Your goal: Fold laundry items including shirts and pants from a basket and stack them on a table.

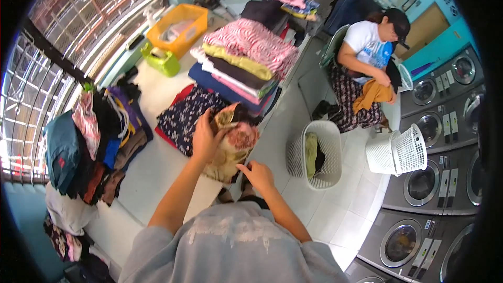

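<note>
A cream floral garment [232,147] with a large reddish bloom lies bunched at the table's edge in front of me. My left hand [205,137] grips its upper left part, the thumb across the cloth. At its lower right edge, my right hand [257,177] pinches the fabric; the fingertips are partly hidden. Under and beyond the garment is a navy cloth with small white flowers [188,118], with red fabric [161,133] showing below it. A tall stack of folded clothes [239,76] stands just past that, topped by a red-and-white patterned cloth [255,43].
Clothes on hangers [98,137] are heaped at left. A green tape dispenser [161,61] and a yellow basket [178,27] stand by the barred window. A white laundry basket [314,155] is on the floor. A seated person [365,63] handles mustard cloth. Front-loading machines [420,182] line the right.
</note>
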Available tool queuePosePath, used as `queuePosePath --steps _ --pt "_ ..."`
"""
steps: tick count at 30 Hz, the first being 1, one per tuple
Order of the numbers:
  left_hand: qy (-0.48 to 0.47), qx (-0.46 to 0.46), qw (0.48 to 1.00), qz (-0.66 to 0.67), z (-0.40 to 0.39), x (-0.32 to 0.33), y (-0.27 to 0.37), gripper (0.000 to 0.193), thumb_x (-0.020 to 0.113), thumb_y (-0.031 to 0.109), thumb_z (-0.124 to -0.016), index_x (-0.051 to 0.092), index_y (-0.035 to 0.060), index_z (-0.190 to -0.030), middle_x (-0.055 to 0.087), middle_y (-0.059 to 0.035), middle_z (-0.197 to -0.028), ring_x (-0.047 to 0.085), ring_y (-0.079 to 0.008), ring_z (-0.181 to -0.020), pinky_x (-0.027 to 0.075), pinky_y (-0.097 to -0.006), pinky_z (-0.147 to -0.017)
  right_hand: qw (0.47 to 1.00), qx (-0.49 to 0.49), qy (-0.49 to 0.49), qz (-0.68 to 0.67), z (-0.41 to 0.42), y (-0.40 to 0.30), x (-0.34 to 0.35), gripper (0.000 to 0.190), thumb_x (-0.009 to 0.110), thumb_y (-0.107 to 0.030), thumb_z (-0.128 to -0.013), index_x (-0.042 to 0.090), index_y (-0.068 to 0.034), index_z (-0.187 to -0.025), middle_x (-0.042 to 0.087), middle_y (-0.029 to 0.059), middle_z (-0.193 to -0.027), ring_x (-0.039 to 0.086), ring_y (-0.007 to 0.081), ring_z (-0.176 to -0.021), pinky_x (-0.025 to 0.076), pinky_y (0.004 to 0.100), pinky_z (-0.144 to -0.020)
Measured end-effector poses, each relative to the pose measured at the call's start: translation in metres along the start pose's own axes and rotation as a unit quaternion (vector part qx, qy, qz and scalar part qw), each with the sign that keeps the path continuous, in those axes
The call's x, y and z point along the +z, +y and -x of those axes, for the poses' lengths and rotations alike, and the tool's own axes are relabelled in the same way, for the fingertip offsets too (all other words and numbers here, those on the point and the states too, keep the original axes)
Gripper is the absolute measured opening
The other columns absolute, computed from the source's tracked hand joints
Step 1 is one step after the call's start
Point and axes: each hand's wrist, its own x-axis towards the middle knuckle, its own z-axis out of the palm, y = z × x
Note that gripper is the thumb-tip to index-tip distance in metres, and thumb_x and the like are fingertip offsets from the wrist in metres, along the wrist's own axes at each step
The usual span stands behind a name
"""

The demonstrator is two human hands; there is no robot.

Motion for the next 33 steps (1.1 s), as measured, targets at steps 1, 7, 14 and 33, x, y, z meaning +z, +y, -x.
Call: queuePosePath --steps 1,7,14,33 --pt "0.057 0.047 0.996 -0.041 0.007 -0.002 0.008 0.065 0.067 0.015 -0.071 0.036 0.0015 -0.126 0.043 -0.019 -0.123 0.046 -0.0319 -0.109 0.037 -0.0394 -0.09 1.0 0.004 0.015 -0.002 0.0 0.004 -0.005 0.051 0.059 -0.046 -0.078 0.052 -0.003 -0.104 0.058 0.0146 -0.094 0.057 0.0325 -0.074 0.046 0.0392 -0.064" --pt "-0.113 0.197 0.962 -0.15 0.05 0.01 0.018 0.053 0.052 0.02 -0.08 0.038 0.0135 -0.13 0.026 -0.0133 -0.14 0.022 -0.0282 -0.132 0.017 -0.0505 -0.103 0.887 -0.289 0.337 0.129 -0.015 -0.018 -0.022 0.058 0.064 -0.031 -0.075 0.042 -0.013 -0.126 0.028 0.0132 -0.138 0.037 0.0333 -0.12 0.039 0.0478 -0.087" --pt "-0.164 0.185 0.955 -0.165 0.032 0.031 -0.018 0.057 0.053 0.028 -0.08 0.035 0.0178 -0.134 0.015 -0.0122 -0.145 0.014 -0.0292 -0.134 0.014 -0.0556 -0.103 0.935 -0.195 0.274 0.109 -0.065 -0.004 0.031 0.064 0.055 -0.036 -0.082 0.027 -0.018 -0.137 0.021 0.0105 -0.143 0.027 0.0327 -0.128 0.031 0.0524 -0.095" --pt "-0.105 0.274 0.942 -0.162 0.095 0.075 0.133 0.053 0.055 0.002 -0.073 0.042 0.0076 -0.124 0.029 -0.0201 -0.138 0.027 -0.0371 -0.128 0.019 -0.051 -0.104 0.75 0.201 0.317 -0.545 0.074 0.378 0.084 0.016 0.045 -0.001 -0.082 0.058 0.0 -0.09 0.061 0.0069 -0.075 0.059 0.0141 -0.066 0.048 0.0255 -0.062"
